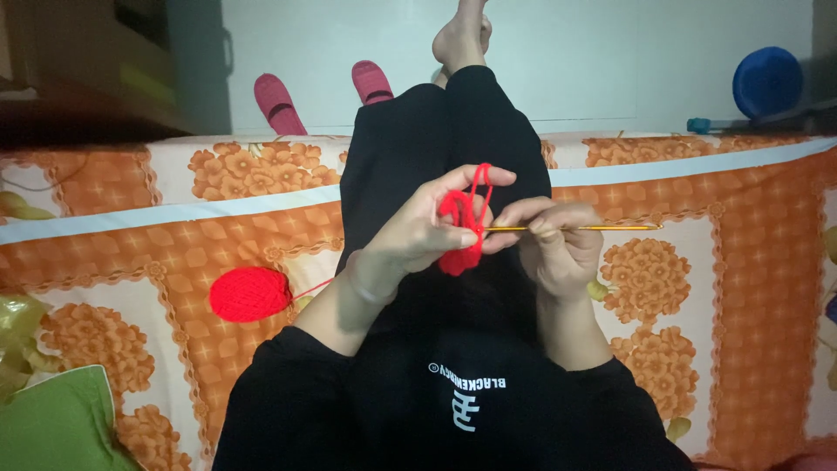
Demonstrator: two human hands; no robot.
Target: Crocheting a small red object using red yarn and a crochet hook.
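A small piece of red crocheted yarn work (462, 235) hangs at the centre of the frame, above the person's black-clothed lap. The left hand (418, 231) pinches it between thumb and fingers, with a loop of the red strand drawn up over the raised forefinger. The right hand (558, 244), just right of centre, is curled narrow around a thin golden metal crochet hook (575, 228); the hook lies level, its tip buried in the red work and its tail pointing to the right of the frame.

From the work a red strand runs down and left to a round ball of red yarn (250, 294), which rests on the orange floral bedsheet (750, 288) at centre left, well apart from the hands.

The person's legs in black trousers (436, 148) stretch toward the top of the frame, ending in a bare foot (460, 35). Beside the foot, at upper centre left, a pair of pink slippers (277, 103) stands against the pale wall. A green cushion (52, 427) fills the lower left corner, and a round blue plastic object (767, 81) sits at upper right; whether it holds anything cannot be told.
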